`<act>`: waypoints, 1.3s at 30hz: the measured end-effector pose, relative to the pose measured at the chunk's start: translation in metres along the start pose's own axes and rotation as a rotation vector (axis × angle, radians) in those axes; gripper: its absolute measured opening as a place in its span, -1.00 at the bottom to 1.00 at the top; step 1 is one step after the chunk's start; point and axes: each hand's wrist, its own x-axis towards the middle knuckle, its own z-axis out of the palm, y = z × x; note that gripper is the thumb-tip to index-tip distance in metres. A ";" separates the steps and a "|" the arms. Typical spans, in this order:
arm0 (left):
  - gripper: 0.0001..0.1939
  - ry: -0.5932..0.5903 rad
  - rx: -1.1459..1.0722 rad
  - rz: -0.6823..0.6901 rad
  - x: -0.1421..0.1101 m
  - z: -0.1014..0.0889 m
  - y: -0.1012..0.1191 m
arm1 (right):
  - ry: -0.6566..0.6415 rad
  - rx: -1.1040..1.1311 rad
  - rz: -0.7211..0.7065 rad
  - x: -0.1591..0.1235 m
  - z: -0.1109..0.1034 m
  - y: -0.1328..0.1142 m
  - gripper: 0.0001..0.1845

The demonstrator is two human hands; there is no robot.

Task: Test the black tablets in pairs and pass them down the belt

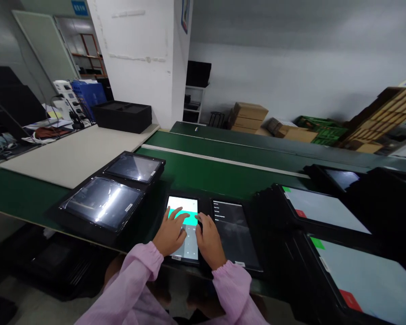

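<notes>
A lit tablet with a white, teal and grey screen lies flat in front of me on the green bench. Over its left and upper part is my left hand, fingers spread across the screen and holding nothing. My right hand is at the tablet's right edge, its fingers bent towards the teal band; whether the fingertips touch the glass I cannot tell. Beside it on the right lies a second tablet with a dark screen and a short list of white text. Both hands come out of pink sleeves.
Stacked trays with dark-screened tablets stand at left. At right are trays with pale-screened tablets marked green and red. A white strip crosses the green bench. A beige board, black foam box and cartons lie beyond.
</notes>
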 end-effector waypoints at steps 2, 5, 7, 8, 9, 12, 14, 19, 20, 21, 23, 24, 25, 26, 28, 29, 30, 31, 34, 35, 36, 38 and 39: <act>-0.48 -0.023 0.015 0.012 0.005 0.003 0.001 | 0.023 -0.012 -0.011 0.002 0.001 -0.001 -0.64; -0.51 0.012 0.019 0.011 0.005 0.002 -0.002 | -0.004 -0.033 -0.019 0.003 0.003 -0.002 -0.64; -0.51 0.062 0.010 -0.009 -0.001 -0.004 -0.006 | -0.050 -0.038 -0.011 0.003 0.003 -0.002 -0.64; -0.51 0.085 0.002 -0.029 -0.005 -0.007 -0.008 | -0.059 -0.037 0.003 0.002 0.003 -0.002 -0.65; -0.51 0.105 -0.010 -0.051 -0.010 -0.010 -0.011 | -0.053 -0.033 0.020 0.001 0.002 -0.002 -0.65; -0.53 0.161 -0.047 -0.130 -0.028 -0.018 -0.019 | -0.020 0.000 0.054 -0.004 -0.003 -0.006 -0.65; -0.53 0.191 -0.057 -0.174 -0.040 -0.020 -0.022 | -0.040 0.038 0.039 -0.008 -0.003 -0.014 -0.65; -0.55 0.187 -0.040 -0.204 -0.059 -0.021 -0.023 | -0.136 0.081 -0.052 -0.015 0.012 -0.043 -0.62; -0.55 0.183 -0.037 -0.200 -0.061 -0.020 -0.022 | -0.154 0.074 -0.073 -0.015 0.016 -0.049 -0.61; -0.54 0.181 -0.033 -0.196 -0.062 -0.020 -0.022 | -0.173 0.062 -0.092 -0.015 0.019 -0.053 -0.60; -0.51 0.179 -0.023 -0.184 -0.063 -0.019 -0.021 | -0.203 0.035 -0.113 -0.015 0.024 -0.056 -0.59; -0.49 0.174 -0.017 -0.177 -0.064 -0.018 -0.021 | -0.207 0.024 -0.112 -0.015 0.025 -0.055 -0.59; -0.47 0.163 -0.012 -0.171 -0.064 -0.017 -0.022 | -0.199 0.015 -0.106 -0.014 0.024 -0.053 -0.60; -0.46 0.146 -0.010 -0.165 -0.064 -0.017 -0.022 | -0.179 0.009 -0.093 -0.013 0.022 -0.048 -0.61; -0.45 0.112 -0.018 -0.159 -0.064 -0.016 -0.023 | -0.111 -0.005 -0.039 -0.009 0.017 -0.037 -0.62; -0.46 0.108 -0.032 -0.161 -0.063 -0.015 -0.024 | -0.079 -0.016 -0.005 -0.007 0.015 -0.031 -0.62; -0.47 0.118 -0.053 -0.169 -0.063 -0.015 -0.025 | -0.058 -0.027 0.026 -0.004 0.012 -0.025 -0.62; -0.50 0.143 -0.084 -0.180 -0.061 -0.015 -0.027 | -0.048 -0.037 0.048 -0.002 0.011 -0.021 -0.62; -0.59 0.284 -0.246 -0.259 -0.056 -0.012 -0.035 | -0.065 -0.046 0.042 0.002 0.014 -0.015 -0.62; -0.62 0.339 -0.314 -0.299 -0.053 -0.010 -0.039 | -0.073 -0.045 0.024 0.002 0.016 -0.015 -0.62; -0.64 0.392 -0.381 -0.340 -0.051 -0.008 -0.043 | -0.078 -0.046 0.004 0.002 0.018 -0.016 -0.62; -0.67 0.469 -0.488 -0.424 -0.047 -0.003 -0.053 | -0.072 -0.053 -0.012 0.000 0.020 -0.017 -0.62; -0.68 0.489 -0.519 -0.458 -0.045 0.000 -0.057 | -0.060 -0.057 -0.002 -0.001 0.020 -0.017 -0.62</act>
